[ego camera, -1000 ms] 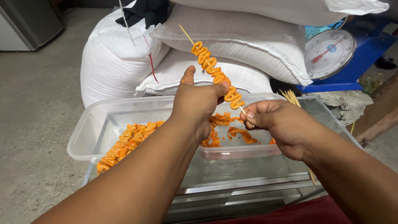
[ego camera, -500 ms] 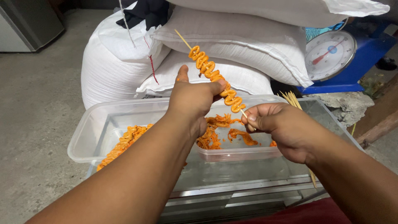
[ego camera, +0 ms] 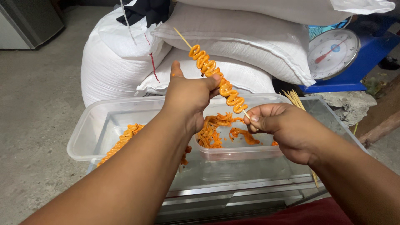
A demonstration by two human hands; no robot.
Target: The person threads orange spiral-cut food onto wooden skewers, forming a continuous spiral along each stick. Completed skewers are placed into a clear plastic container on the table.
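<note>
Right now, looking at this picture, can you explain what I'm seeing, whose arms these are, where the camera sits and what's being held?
There is no machine here. The camera is worn on a person's head and looks down, so the two arms reaching in from the bottom are that person's own.

The right hand pinches the lower end of a thin wooden skewer. The left hand grips the orange coiled food threaded along it. The skewer slants up and away to the left.

Below the hands sits a clear plastic tub holding more orange strips. A bundle of bare sticks lies by the right wrist. Behind are stacked white sacks and a dial scale on a blue stand.
</note>
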